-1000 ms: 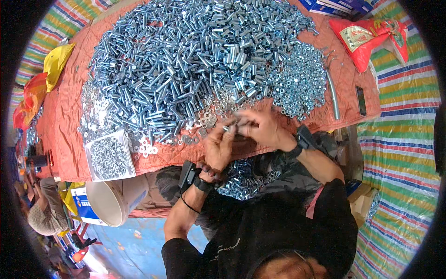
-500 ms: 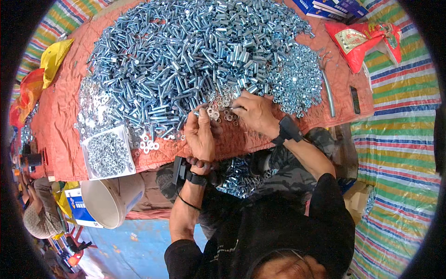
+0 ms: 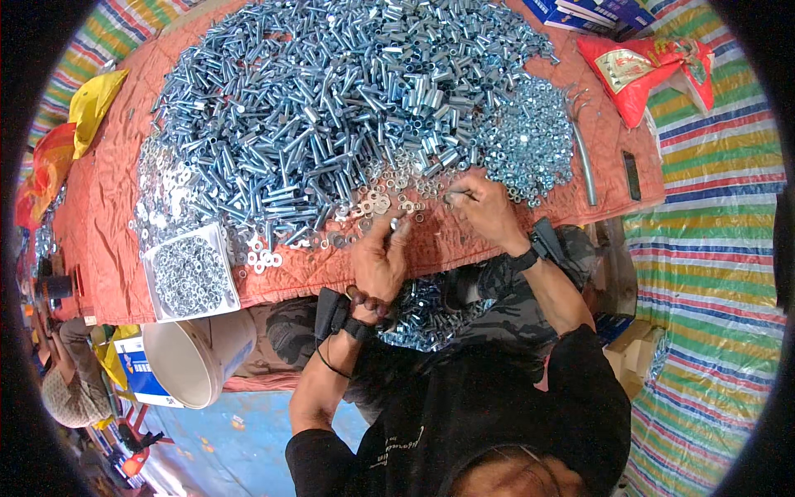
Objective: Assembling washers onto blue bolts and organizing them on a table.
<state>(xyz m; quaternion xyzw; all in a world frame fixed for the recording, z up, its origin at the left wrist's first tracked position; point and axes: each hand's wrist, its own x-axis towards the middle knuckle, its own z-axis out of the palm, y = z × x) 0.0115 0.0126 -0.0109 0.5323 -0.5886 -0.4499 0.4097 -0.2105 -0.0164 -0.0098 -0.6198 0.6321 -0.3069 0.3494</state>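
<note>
My left hand [image 3: 379,261] is closed over the near edge of the cloth, thumb and fingers pinching a small shiny metal piece [image 3: 395,224] that looks like a bolt end; most of it is hidden. To its right, my right hand [image 3: 490,217] is closed with a thin dark metal piece at its fingertips, too small to name. Loose flat washers [image 3: 377,203] lie just beyond my left hand. Behind them rises a wide heap of metal bolts and sleeves [image 3: 306,124]. Hex nuts [image 3: 534,141] are spread beyond my right hand.
A white square tray of spring washers [image 3: 192,277] sits at the near left edge, above a white bucket [image 3: 178,364]. Rightward on the red cloth [image 3: 116,248] lie a metal tube [image 3: 585,166], a dark flat bar [image 3: 632,176] and a red bag [image 3: 621,79]. Another person [image 3: 74,385] sits far left.
My left hand has come nearer and slightly right, off the washers. My right hand has moved right, away from the washers, with the thin dark piece at its fingertips.
</note>
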